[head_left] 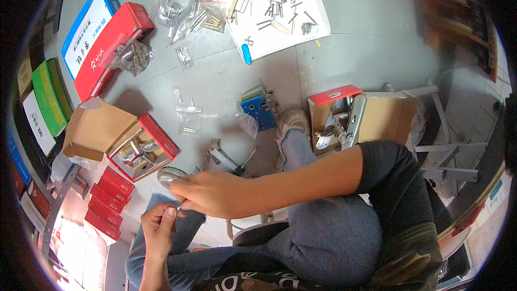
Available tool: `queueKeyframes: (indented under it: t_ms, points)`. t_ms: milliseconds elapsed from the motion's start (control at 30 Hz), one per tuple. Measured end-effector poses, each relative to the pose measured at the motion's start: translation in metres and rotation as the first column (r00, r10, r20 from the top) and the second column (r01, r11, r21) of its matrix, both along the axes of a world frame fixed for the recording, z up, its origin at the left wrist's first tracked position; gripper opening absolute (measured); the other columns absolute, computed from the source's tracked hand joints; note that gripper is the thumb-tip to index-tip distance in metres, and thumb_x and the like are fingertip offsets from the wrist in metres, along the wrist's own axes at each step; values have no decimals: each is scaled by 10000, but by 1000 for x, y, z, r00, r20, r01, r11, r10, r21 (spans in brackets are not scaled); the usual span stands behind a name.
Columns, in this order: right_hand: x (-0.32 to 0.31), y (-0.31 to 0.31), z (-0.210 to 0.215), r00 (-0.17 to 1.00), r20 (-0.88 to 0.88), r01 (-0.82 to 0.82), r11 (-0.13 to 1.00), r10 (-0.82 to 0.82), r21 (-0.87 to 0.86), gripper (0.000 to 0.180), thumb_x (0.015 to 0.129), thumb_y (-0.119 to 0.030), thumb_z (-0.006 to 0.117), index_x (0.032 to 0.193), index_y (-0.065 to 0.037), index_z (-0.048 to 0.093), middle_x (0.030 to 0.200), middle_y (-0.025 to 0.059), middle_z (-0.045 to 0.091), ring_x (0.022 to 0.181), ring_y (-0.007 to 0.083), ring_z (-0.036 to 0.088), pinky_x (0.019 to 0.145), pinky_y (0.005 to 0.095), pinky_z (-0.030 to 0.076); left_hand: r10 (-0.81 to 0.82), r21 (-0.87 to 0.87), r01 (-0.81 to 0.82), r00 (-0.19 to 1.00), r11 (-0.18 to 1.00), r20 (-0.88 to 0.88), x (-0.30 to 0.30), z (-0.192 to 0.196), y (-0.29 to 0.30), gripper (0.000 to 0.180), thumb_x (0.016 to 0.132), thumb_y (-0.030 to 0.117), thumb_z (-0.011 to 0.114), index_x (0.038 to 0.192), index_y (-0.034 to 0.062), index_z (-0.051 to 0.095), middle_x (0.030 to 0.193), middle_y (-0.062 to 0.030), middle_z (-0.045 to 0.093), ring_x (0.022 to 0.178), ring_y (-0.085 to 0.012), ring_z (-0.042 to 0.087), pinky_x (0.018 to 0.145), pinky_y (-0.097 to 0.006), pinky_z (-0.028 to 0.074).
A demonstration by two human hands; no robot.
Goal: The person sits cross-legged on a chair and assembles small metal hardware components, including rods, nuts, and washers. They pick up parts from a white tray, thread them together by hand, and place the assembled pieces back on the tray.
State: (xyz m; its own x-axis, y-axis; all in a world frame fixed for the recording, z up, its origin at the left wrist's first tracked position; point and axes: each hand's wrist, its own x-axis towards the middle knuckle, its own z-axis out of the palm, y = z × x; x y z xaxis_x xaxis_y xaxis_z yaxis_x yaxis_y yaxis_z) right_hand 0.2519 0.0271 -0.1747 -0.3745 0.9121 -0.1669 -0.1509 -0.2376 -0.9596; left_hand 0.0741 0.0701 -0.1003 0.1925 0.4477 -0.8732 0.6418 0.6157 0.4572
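Note:
My left hand [159, 227] is closed in a pinch at the lower left, above my knee. A small silvery metal piece [179, 208] shows at its fingertips, too small to name. My right hand [207, 193] reaches across from the right, and its fingers are pinched on the same piece; most of them are hidden behind the back of the hand. Beyond the hands lies an open red-edged box [171, 139] with a shiny metal door handle [139, 152] inside. A blue mortise lock [264, 112] is on the grey table near the middle, beside a clear plastic bag [246, 120].
A white tray [258, 46] holds loose screws and brass strips. Bags of metal parts [177, 8] lie left of it. Another open box [385, 116] with a handle plate [354, 121] stands at the right. Red boxes [109, 202] are stacked at the left, near larger red [134, 16] and green [51, 91] boxes.

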Motion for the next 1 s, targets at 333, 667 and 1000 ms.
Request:
queueKeyframes:
  t_ms: [333,667,1000]
  points:
    - [3,-2,-1,994,98,-48,997,42,57,158,801,-149,498,849,-30,405,701,148,504,641,331,539,519,397,402,-17,33,17,1000,999,-6,-2,-4,-1,352,856,287,509,682,-13,567,449,19,409,379,-37,311,366,-190,234]
    - [9,-2,1,994,97,-54,991,42,122,182,799,-173,518,841,-20,429,675,153,505,620,324,545,520,404,410,285,-216,-261,954,941,89,-7,-3,1,357,840,286,535,660,-23,539,434,-6,398,342,-51,270,339,-198,214]
    - [-2,-4,0,992,75,89,976,-106,197,193,767,-129,535,800,-15,383,739,151,493,666,345,540,532,404,411,177,-188,-162,982,969,63,-9,-3,1,360,849,307,513,643,12,497,418,16,337,320,-58,292,320,-195,227]
